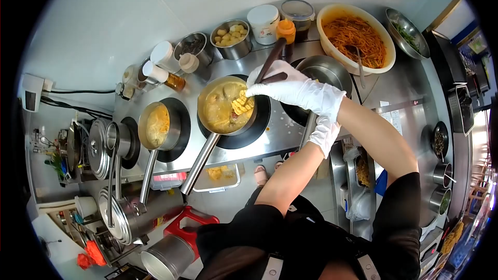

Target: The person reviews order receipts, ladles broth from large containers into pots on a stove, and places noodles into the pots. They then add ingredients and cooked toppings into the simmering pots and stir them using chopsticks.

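My right hand [282,83], in a white glove, is closed on long dark chopsticks [273,61]. Beneath its fingers is a wavy yellow noodle piece [243,103], over the middle saucepan [199,105] of yellowish broth. Below my right wrist is my gloved left hand [324,134], close to the metal handle [308,130] of the right-hand pot [340,72]; its fingers are hidden, so its grip cannot be made out. A smaller saucepan [175,127] with orange-yellow soup stands to the left, its handle pointing toward me.
Along the wall stand a bowl of pale balls [232,49], a white tub [263,23], an orange-capped bottle [286,31] and a large basin [385,67] of orange shreds with a spoon. A red stool [199,219] and large lidded pot [115,218] are lower left.
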Tool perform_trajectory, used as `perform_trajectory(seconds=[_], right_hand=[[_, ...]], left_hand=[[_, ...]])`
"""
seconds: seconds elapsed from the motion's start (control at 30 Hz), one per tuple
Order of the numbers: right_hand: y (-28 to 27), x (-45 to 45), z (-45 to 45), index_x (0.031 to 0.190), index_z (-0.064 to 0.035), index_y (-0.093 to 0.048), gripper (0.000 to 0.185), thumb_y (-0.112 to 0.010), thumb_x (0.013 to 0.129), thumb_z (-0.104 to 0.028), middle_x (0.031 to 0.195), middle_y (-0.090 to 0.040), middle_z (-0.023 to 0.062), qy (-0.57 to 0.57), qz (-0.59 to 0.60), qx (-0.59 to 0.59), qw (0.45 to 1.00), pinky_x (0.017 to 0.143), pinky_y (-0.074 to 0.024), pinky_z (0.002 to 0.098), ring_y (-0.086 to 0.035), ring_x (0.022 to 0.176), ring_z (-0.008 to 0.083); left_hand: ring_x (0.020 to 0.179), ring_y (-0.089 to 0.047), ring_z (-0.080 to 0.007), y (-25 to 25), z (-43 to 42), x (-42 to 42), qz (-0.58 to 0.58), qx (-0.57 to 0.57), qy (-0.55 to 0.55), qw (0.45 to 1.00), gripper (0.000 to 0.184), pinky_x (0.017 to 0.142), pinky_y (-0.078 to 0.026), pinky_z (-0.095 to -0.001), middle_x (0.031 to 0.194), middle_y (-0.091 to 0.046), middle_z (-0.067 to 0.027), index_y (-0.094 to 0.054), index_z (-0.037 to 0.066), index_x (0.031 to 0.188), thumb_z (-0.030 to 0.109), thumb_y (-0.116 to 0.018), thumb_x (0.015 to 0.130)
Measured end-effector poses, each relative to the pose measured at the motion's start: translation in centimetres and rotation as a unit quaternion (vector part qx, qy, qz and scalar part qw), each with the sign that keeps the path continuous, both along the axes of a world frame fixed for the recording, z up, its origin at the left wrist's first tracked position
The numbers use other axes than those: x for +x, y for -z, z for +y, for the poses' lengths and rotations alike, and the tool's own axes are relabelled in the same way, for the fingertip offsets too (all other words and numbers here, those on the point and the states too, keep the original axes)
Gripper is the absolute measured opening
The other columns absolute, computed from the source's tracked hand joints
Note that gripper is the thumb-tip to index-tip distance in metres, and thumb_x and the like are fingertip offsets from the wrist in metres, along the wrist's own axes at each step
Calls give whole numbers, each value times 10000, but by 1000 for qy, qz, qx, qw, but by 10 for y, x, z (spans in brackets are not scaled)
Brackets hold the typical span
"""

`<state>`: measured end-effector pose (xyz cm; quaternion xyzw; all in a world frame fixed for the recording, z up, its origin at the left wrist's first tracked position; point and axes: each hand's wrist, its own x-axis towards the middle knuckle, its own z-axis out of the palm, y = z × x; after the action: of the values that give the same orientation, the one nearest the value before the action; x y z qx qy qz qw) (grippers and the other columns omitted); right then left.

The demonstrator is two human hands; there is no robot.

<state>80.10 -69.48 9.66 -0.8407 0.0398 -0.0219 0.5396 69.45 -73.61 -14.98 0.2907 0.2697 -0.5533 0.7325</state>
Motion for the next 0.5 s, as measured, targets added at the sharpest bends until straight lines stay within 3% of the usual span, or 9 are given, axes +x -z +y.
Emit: perform_trajectory(seconds=[0.1,0.13,0.17,0.23,0.3,0.37,0.43,0.5], right_hand=[[-25,3,6,847,-31,-648,293,-668,784,-317,782,-623,133,-10,13,7,1000,741,-451,329,-584,755,271],[-26,6,8,841,-32,-647,288,-667,785,-314,780,-622,132,-11,-2,13,1000,737,-453,328,-585,751,270],[-25,9,10,835,-32,-647,283,-666,787,-311,778,-620,131,-12,-17,20,1000,733,-456,327,-586,747,269],[-24,14,13,864,10,-655,207,-678,821,-191,764,-620,67,-69,-70,-17,995,699,-455,284,-573,754,143],[-18,27,20,867,15,-638,208,-667,820,-186,813,-625,98,-104,-96,-68,988,733,-459,296,-583,781,198],[-16,36,32,876,5,-640,191,-660,820,-176,833,-630,105,-104,-94,-15,990,731,-459,309,-585,778,216],[-14,50,46,896,-13,-640,205,-653,807,-197,844,-630,111,-123,-66,-35,990,736,-464,309,-589,794,227],[-2,64,55,885,-18,-610,267,-638,809,-273,812,-607,143,-168,-134,-94,972,716,-447,344,-575,778,290]], left_hand=[[866,-625,-166,23,12,-11,33,18,-12,999,194,677,-528,-305,1015,-649,-1,-594,86,1016,201,-624,862],[834,-617,-140,-35,63,10,66,-177,26,982,216,704,-514,-280,995,-653,-13,-593,60,1043,192,-615,873],[834,-617,-140,-70,82,13,64,-179,22,982,216,704,-514,-280,995,-653,-13,-593,60,1043,192,-615,873],[836,-583,-111,-117,107,18,-83,-34,157,983,226,714,-482,-249,996,-612,-39,-571,67,1096,158,-598,892],[720,-580,-118,-146,149,24,-87,28,208,974,174,624,-467,-203,887,-607,-41,-591,40,1028,149,-594,892],[732,-617,-147,-158,198,31,-102,32,225,968,217,676,-502,-249,916,-657,-70,-624,27,988,212,-626,876],[690,-597,-144,-159,250,41,-123,-30,242,962,208,623,-483,-238,861,-637,-66,-618,23,983,203,-631,878],[634,-498,-94,-186,297,51,-125,-6,234,964,191,548,-393,-212,754,-539,-18,-596,10,977,181,-619,894]])
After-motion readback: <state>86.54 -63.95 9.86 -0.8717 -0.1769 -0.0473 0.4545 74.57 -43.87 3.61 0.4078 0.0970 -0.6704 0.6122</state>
